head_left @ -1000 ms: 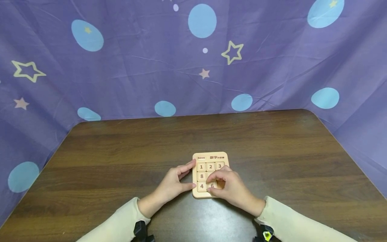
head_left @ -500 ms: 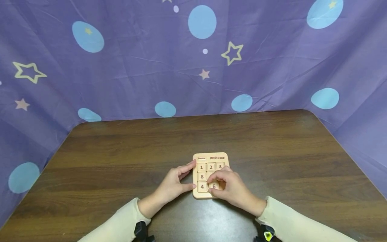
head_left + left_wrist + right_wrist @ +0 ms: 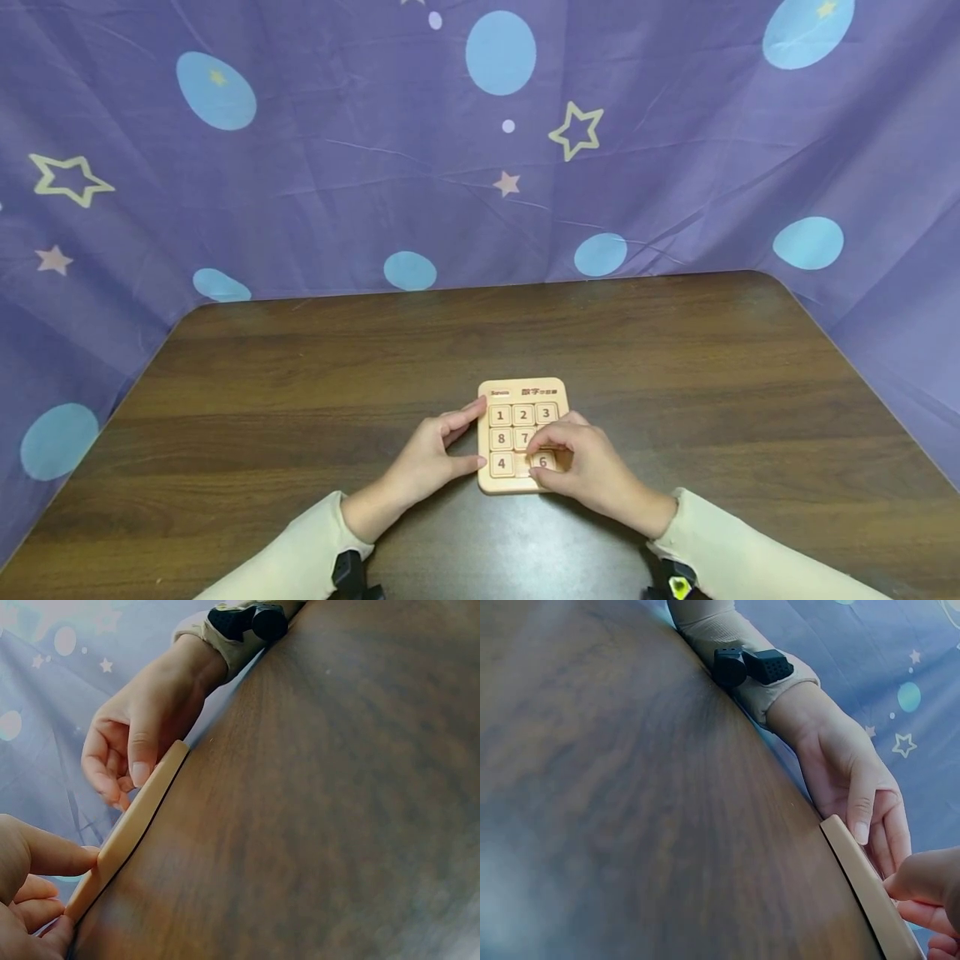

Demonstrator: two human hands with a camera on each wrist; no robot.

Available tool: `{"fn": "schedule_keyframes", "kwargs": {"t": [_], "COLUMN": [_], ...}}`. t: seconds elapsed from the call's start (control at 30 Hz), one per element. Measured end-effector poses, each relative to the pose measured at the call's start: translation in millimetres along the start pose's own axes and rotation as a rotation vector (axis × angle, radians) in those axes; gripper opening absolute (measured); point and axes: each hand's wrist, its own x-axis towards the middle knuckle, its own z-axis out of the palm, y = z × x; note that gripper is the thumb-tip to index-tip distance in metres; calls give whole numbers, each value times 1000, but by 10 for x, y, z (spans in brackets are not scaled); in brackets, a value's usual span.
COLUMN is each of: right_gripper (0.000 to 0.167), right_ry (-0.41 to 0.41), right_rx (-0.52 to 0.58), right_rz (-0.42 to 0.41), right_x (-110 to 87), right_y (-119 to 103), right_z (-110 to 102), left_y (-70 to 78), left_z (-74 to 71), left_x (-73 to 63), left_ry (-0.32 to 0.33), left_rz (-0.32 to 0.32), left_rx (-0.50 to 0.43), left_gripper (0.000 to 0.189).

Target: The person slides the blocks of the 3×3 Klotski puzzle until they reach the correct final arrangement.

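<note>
**Number board (image 3: 510, 485) lies flat on the brown table (image 3: 337, 367), its bottom row gapped**

From the left, your pale left sleeve (image 3: 300, 542) carries a black wrist device (image 3: 347, 571) near the cuff. Your left hand (image 3: 423, 458) has its thumb and forefinger extended and spread, their tips touching the board's left edge, the thumb on the part nearer you.

The board sits between your hands. Its left column reads, from the far end, tile 1 (image 3: 499, 415), tile 8 (image 3: 501, 438) and tile 4 (image 3: 502, 464). The middle column has tile 2 (image 3: 522, 414), then tile 7 (image 3: 523, 438), then a bare slot (image 3: 521, 467) beside tile 4. The right column begins with tile 3 (image 3: 546, 413); your fingers hide the cell below it, and tile 6 (image 3: 543, 462) is at the near end.

Your right hand (image 3: 592, 471) has its thumb and forefinger curled round tile 6, tips by its left side; you cannot tell how firmly they press. Your right sleeve (image 3: 750, 550) comes last.
</note>
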Motion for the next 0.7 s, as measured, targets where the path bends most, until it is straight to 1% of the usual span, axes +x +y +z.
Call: {"fn": "schedule_keyframes", "kwargs": {"t": [0.2, 0.47, 0.7], "right_gripper": [27, 29, 29], "right_ry": [20, 32, 32], "right_rx": [2, -3, 10], "right_rz": [-20, -42, -34], "right_x": [-30, -50, -60], "right_y": [34, 61, 72], "right_z": [-47, -63, -81], "left_y": [7, 19, 25], "left_z": [0, 11, 7], "left_x": [-2, -6, -6], "left_ry": [8, 1, 5], "left_rz": [3, -1, -4], "left_rx": [6, -6, 2], "left_gripper": [63, 64, 64]}}
